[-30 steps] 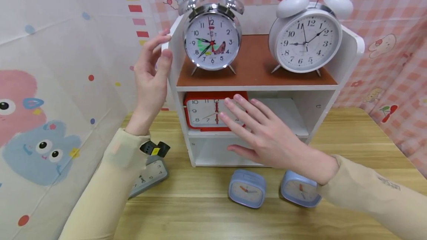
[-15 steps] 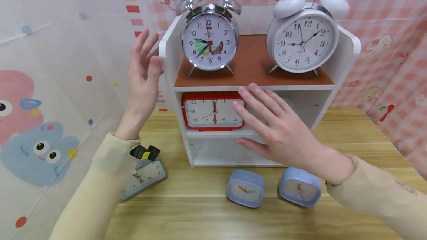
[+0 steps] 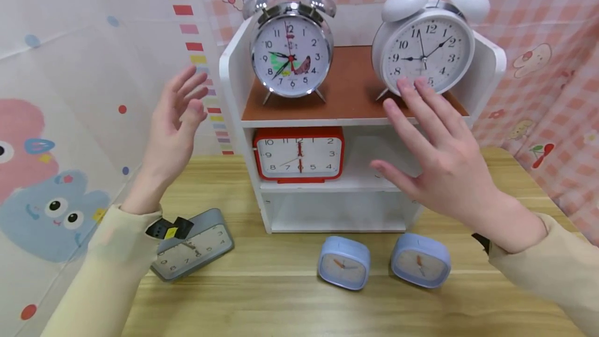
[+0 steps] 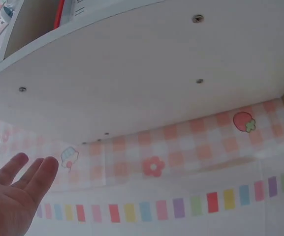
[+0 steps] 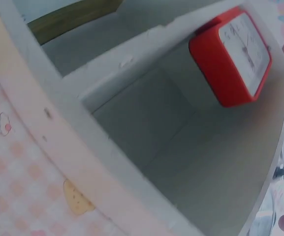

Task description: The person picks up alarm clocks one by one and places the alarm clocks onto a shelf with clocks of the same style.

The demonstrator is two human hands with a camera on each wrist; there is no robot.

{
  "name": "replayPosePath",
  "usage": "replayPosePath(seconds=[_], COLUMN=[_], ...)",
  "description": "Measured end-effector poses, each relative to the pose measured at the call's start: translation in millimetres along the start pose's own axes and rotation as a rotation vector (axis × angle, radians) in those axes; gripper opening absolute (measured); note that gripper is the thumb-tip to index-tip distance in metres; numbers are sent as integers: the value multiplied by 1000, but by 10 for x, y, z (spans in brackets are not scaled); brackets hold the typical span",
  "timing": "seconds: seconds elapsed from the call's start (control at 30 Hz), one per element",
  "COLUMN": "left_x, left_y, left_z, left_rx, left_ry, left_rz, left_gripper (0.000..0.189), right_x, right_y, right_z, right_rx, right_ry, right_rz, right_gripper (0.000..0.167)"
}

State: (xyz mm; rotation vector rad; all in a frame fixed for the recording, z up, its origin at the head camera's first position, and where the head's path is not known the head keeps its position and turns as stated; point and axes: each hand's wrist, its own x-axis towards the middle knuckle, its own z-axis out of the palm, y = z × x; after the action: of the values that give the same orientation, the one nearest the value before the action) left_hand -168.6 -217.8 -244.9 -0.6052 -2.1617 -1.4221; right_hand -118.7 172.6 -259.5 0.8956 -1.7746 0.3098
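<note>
My left hand (image 3: 168,134) hangs in the air left of the white shelf unit (image 3: 231,72), its fingers loosely bent and holding nothing. In the left wrist view the same hand (image 4: 16,196) is beside the unit's side panel (image 4: 132,69). My right hand (image 3: 442,152) is spread before the unit's right half, its fingertips overlapping the lower edge of the white twin-bell alarm clock (image 3: 428,51). To the left on the brown top shelf stands a silver twin-bell alarm clock (image 3: 291,56). A red rectangular alarm clock (image 3: 299,154) occupies the left of the middle shelf.
On the wooden table (image 3: 281,306), two small blue alarm clocks (image 3: 343,264) (image 3: 420,261) stand before the unit. A grey clock (image 3: 198,248) lies tilted at left, partly behind the left wrist's black strap. Patterned cloth (image 3: 70,92) hangs on the left and behind.
My left hand has come off the unit's left side edge and drawn left and down. My right hand has moved right and up, away from in front of the red alarm clock.
</note>
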Motion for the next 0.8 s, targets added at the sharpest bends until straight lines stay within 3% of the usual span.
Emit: replayPosePath(seconds=[0.3,0.57,0.8], left_x=[-243,-430,-597], left_y=[-158,-286,-418], left_z=[-139,-286,-379], left_rx=[213,322,411], left_ry=[-114,-206,-274], left_rz=[-75,-140,-141], left_gripper=[58,61,61], right_x=[-30,-58,-105], right_y=[103,266,397], right_z=[-126,-261,-311], right_rx=[-7,-13,-27], right_ry=[90,205,235], right_rz=[123,240,333], right_gripper=[69,65,69])
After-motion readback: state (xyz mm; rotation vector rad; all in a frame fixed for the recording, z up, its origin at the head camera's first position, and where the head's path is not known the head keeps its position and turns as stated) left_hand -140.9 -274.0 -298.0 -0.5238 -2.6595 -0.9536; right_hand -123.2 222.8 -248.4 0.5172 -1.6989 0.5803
